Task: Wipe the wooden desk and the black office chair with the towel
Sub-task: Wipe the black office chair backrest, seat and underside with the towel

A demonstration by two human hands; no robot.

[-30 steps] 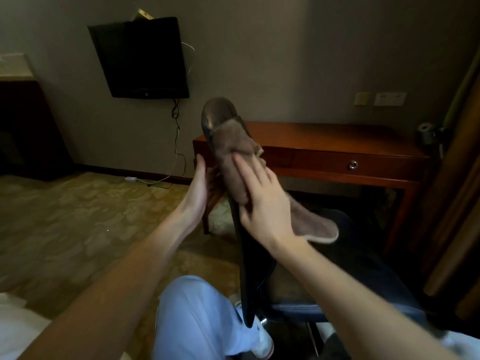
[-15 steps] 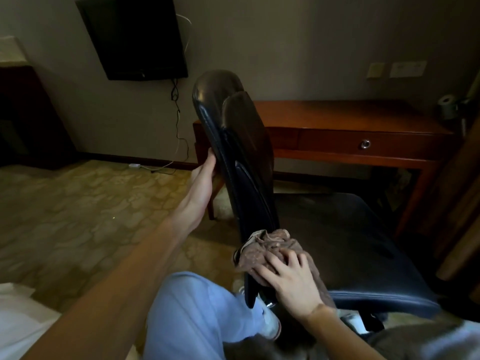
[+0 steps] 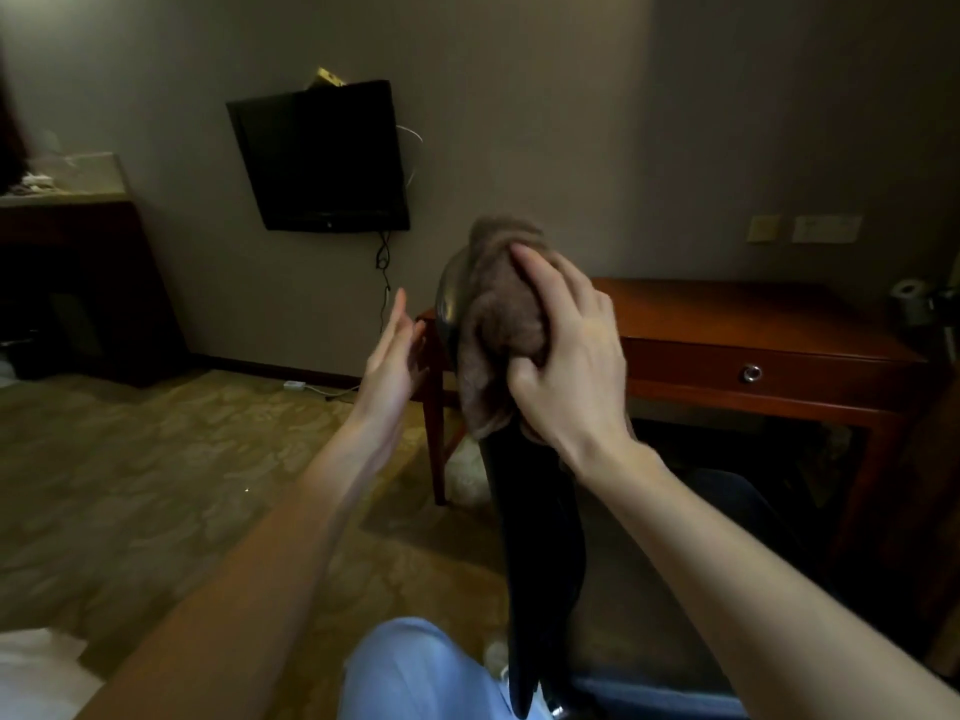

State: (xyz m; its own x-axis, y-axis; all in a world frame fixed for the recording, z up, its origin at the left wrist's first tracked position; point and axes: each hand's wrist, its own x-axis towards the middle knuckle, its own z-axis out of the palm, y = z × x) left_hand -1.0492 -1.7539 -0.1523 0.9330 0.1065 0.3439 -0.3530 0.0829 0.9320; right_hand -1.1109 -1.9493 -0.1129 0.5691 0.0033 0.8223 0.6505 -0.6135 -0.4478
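Observation:
The black office chair [image 3: 540, 537] stands right in front of me, its backrest seen edge-on. A brown towel [image 3: 498, 314] is draped over the top of the backrest. My right hand [image 3: 566, 350] grips the towel there, fingers over it and thumb tucked under a fold. My left hand [image 3: 395, 350] is held flat with straight fingers just left of the backrest top, a small gap between them. The wooden desk [image 3: 727, 314] stands behind the chair against the wall, with one drawer knob on its front.
A black TV [image 3: 322, 158] hangs on the wall, its cable running down to a power strip [image 3: 296, 385] on the carpet. A dark cabinet [image 3: 78, 283] stands far left. A paper roll [image 3: 906, 291] sits on the desk's right end. My knee [image 3: 415, 672] is below.
My right hand has carried the towel from the bottom of the backrest up to its top. My left hand has come off the back of the backrest and now hovers beside it.

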